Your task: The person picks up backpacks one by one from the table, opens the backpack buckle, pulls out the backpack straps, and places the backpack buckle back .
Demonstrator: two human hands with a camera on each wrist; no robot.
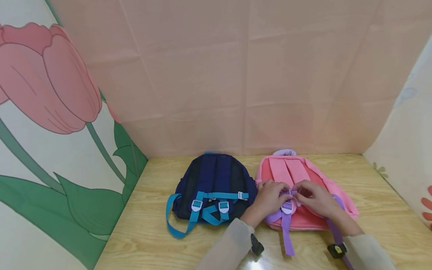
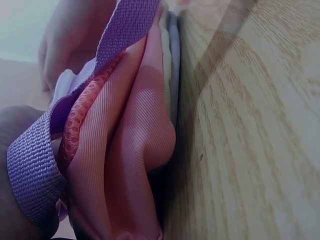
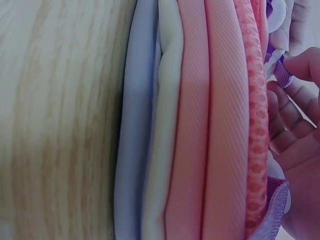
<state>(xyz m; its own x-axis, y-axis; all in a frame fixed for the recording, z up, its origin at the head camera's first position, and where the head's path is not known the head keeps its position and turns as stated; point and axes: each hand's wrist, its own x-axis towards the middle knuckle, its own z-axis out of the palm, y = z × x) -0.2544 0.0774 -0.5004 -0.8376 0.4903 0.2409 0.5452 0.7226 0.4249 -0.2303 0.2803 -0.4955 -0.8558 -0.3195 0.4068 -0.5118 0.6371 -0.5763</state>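
A pink backpack (image 1: pixel 317 202) lies on the table with its strap side up. My left hand (image 1: pixel 271 197) rests over its middle and pinches a purple chest strap (image 1: pixel 289 192) close to a pale buckle. From the other side my right hand (image 1: pixel 314 197) meets it, thumb and finger pinching the purple strap end (image 3: pixel 283 77), as the right wrist view shows. Just below the hands sits a white strap adjuster (image 1: pixel 287 207) with a purple strap tail (image 1: pixel 288 236) hanging down. In the left wrist view a purple strap (image 2: pixel 35 165) crosses in front of my left hand; its fingertips are hidden there.
To the left lies a navy backpack (image 1: pixel 216 176) with blue straps (image 1: pixel 182 232), its side close against the pink one. Both are on a wooden table (image 1: pixel 141 232). A pinkish backdrop (image 1: pixel 236 75) stands behind, with flower-printed panels (image 1: pixel 50 93) at the sides.
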